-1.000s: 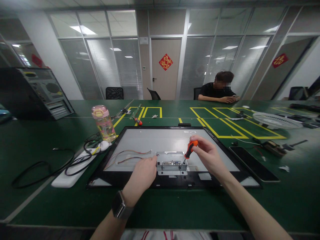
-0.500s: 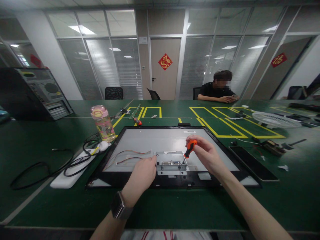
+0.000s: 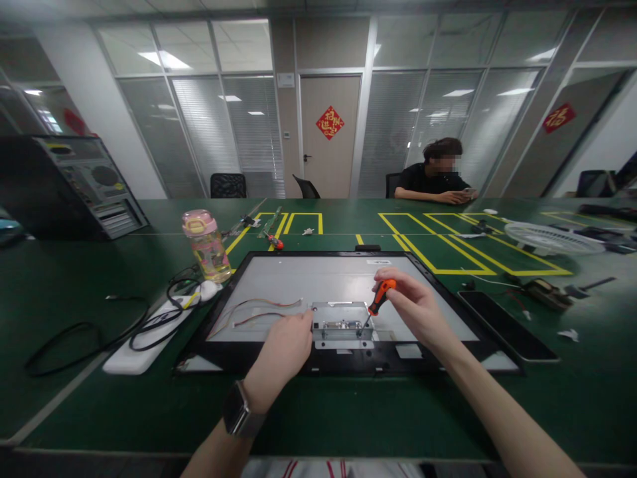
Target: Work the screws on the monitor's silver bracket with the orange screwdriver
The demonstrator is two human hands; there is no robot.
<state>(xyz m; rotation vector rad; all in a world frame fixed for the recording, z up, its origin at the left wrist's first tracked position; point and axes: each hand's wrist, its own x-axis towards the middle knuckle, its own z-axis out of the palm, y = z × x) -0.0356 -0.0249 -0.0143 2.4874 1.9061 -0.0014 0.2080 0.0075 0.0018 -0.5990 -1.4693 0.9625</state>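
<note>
A flat display panel (image 3: 298, 280) with a black frame lies on the green table, its pale back facing up. On it, near the side closest to me, sits a silver metal bracket (image 3: 343, 309) with connectors along its front wall. My left hand (image 3: 288, 342), wearing a watch on the wrist, grips the bracket's left edge; its fingertips are partly hidden. My right hand (image 3: 415, 305) is closed on an orange and black screwdriver (image 3: 382, 297). The tool leans to the right, with its tip at the right part of the bracket's front wall. Thin cables (image 3: 263, 314) lie left of the bracket.
To the left stand a pink-lidded bottle (image 3: 206, 249), a white power strip (image 3: 137, 355) with black cable and a computer case (image 3: 64, 189). A phone (image 3: 507, 325) lies right of the panel. A second screwdriver (image 3: 276, 243) lies beyond it. Across the table sits a person (image 3: 432, 176).
The screwdriver's handle leans slightly more to the right, my right hand moving with it. Its tip remains at the bracket. My left hand keeps its place on the bracket.
</note>
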